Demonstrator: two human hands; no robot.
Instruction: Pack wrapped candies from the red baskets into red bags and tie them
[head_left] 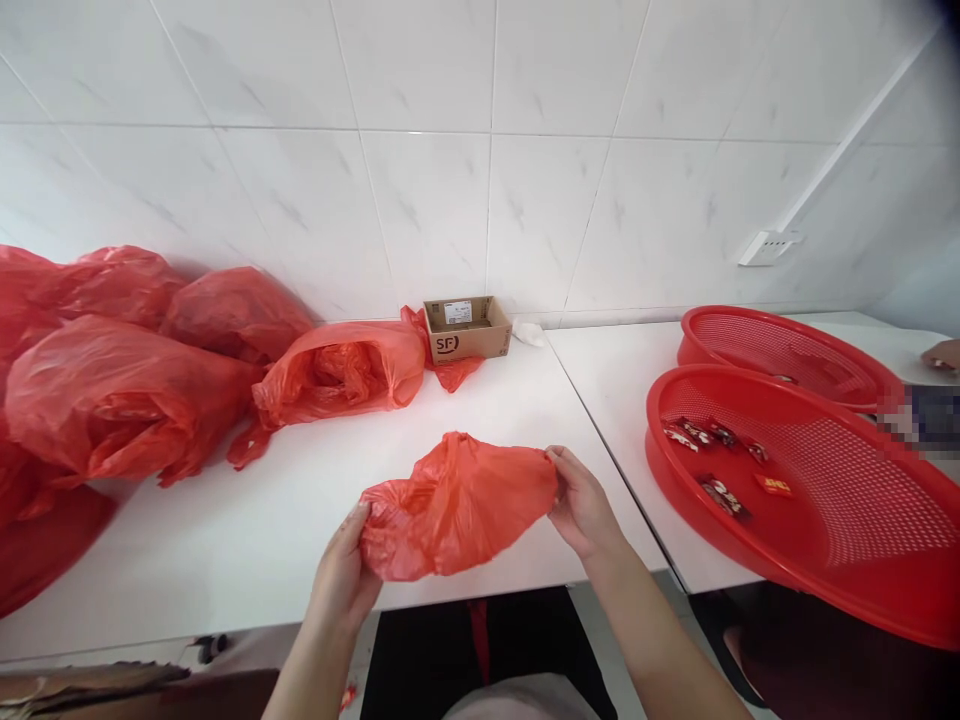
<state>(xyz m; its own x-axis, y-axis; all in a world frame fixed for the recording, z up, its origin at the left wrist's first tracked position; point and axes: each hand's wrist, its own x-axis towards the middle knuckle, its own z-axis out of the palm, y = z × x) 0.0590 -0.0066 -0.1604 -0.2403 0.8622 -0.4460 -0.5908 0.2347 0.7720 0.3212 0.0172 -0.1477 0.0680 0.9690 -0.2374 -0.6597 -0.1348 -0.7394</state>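
A crumpled red plastic bag [465,505] is stretched between my two hands, just over the front edge of the white table [300,520]. My left hand [346,570] grips its lower left side, fingers partly hidden behind the plastic. At the bag's right corner, my right hand [583,505] pinches the film between thumb and fingers. Beyond it lies another red plastic bag [341,370] with its mouth open toward me and loose red film inside.
Several filled red bags [135,390] crowd the left side. A small cardboard box [469,332] stands near the tiled wall. On the right, a red plastic basket [810,540] holds several small wrapped snacks [724,495], with a second red basket [787,318] behind. A person is partly visible at far right.
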